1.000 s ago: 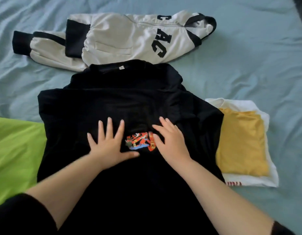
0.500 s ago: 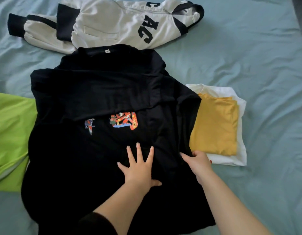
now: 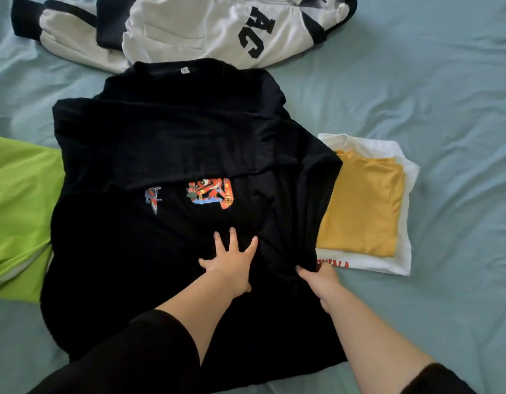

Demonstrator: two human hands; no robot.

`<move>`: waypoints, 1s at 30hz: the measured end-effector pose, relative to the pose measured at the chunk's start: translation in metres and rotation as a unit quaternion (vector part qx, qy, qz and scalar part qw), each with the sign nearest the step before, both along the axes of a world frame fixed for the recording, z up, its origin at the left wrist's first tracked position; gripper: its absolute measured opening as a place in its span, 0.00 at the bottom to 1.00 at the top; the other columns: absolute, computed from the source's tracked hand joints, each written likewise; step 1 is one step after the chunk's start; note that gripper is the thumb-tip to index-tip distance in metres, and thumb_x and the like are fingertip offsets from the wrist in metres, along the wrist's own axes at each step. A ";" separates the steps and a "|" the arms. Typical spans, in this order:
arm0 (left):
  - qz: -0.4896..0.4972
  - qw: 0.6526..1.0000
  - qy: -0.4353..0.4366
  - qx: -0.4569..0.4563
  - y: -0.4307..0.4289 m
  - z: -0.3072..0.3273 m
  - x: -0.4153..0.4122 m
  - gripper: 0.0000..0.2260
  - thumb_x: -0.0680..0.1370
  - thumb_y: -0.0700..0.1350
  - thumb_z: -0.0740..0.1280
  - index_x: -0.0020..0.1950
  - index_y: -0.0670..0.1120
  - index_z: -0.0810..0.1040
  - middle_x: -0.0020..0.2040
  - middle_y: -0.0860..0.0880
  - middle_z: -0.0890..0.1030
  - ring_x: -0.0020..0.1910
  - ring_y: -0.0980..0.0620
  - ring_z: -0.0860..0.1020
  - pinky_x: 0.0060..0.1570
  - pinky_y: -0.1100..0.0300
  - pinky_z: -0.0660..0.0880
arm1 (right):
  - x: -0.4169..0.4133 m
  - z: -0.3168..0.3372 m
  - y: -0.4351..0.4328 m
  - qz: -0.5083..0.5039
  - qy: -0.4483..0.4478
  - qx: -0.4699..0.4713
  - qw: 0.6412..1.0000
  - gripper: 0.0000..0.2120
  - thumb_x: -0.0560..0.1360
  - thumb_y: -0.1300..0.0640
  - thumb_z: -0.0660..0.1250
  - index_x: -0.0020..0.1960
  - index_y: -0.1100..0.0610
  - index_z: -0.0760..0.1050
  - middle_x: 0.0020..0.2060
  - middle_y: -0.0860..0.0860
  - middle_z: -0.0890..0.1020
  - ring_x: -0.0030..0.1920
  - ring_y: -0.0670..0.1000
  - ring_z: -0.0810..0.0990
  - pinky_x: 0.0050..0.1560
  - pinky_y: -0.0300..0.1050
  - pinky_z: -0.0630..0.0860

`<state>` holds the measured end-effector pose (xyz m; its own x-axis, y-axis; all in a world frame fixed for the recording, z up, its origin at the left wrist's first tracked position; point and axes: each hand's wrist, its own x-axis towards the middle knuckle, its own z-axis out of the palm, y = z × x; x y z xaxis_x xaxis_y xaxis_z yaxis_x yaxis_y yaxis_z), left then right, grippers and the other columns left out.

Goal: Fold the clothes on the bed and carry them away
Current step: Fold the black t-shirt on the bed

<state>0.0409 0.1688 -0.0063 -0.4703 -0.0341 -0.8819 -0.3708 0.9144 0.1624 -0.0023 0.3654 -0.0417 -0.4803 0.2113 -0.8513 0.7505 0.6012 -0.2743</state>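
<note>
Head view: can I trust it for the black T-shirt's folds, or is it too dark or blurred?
Head view: soft, even light, no glare or hard shadows; the black T-shirt is so dark that its folds barely show; the left hand and right hand look sharp, without motion blur; the white jacket is cut off by the top edge.

View: single, head-worn, wide-angle.
Position: above the near hem of the black shirt (image 3: 160,251), on the wearer's side of it.
Facing: forward and steeply down onto the bed (image 3: 445,81).
Nearness: close; the black shirt fills the middle of the frame.
Far edge: the white jacket (image 3: 203,29) beyond the black shirt's collar is cut off at the top.
</note>
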 end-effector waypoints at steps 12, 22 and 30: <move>0.035 0.999 0.016 -0.016 0.005 0.008 0.003 0.47 0.73 0.51 0.73 0.77 0.64 0.39 0.78 0.47 0.33 0.75 0.36 0.34 0.65 0.26 0.57 | -0.005 0.003 0.012 0.015 -0.018 -0.076 0.997 0.22 0.72 0.51 0.73 0.63 0.57 0.72 0.58 0.54 0.80 0.57 0.57 0.79 0.61 0.55 0.76; 0.366 0.853 0.368 0.060 0.115 0.082 0.008 0.17 0.78 0.47 0.65 0.68 0.51 0.73 0.66 0.54 0.74 0.66 0.55 0.71 0.64 0.56 0.71 | -0.016 0.082 0.064 -0.090 -0.014 -0.308 0.947 0.06 0.81 0.56 0.61 0.48 0.55 0.75 0.46 0.51 0.85 0.49 0.50 0.82 0.46 0.44 0.75; 0.529 0.792 0.268 0.147 0.178 0.099 0.002 0.18 0.80 0.49 0.62 0.70 0.53 0.70 0.68 0.56 0.73 0.67 0.56 0.71 0.63 0.60 0.70 | -0.033 0.080 0.060 0.018 0.022 -0.188 0.982 0.06 0.79 0.57 0.63 0.52 0.57 0.78 0.50 0.51 0.82 0.52 0.51 0.79 0.46 0.43 0.72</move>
